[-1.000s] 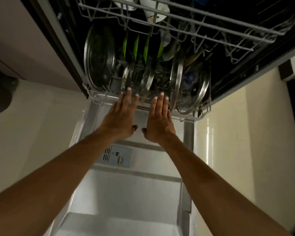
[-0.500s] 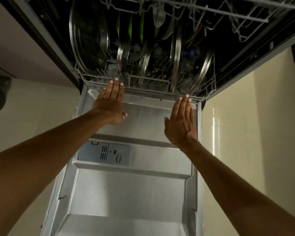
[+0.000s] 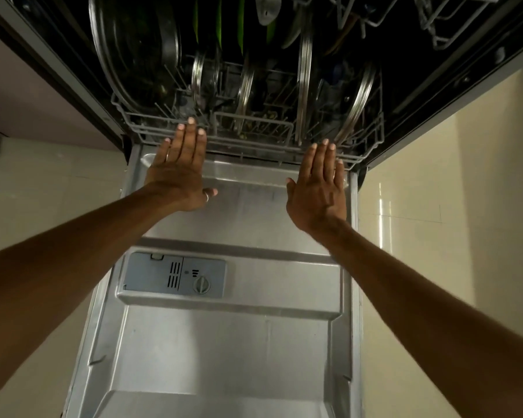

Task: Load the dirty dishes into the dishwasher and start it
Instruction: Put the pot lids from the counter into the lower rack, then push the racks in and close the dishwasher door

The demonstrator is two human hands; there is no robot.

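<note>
The dishwasher door [image 3: 230, 342] lies open and flat below me, its steel inner face up. The lower rack [image 3: 254, 137] sits inside the dark tub, loaded with upright steel plates and lids [image 3: 304, 86] and a large round pan [image 3: 133, 49] at the left. Green plates [image 3: 218, 22] stand further back. My left hand [image 3: 178, 173] reaches with straight fingers, the fingertips touching the rack's front rim at the left. My right hand [image 3: 317, 188] is flat too, fingertips at the rack's front rim on the right. Neither hand holds anything.
A grey detergent dispenser [image 3: 174, 276] with a round cap sits on the door. The upper wire rack [image 3: 435, 22] hangs above the tub at the top right. Cream tiled floor [image 3: 435, 191] lies on both sides of the door.
Both hands have spread apart from the rack's middle to its left and right front corners. The lower rack has slid further into the tub.
</note>
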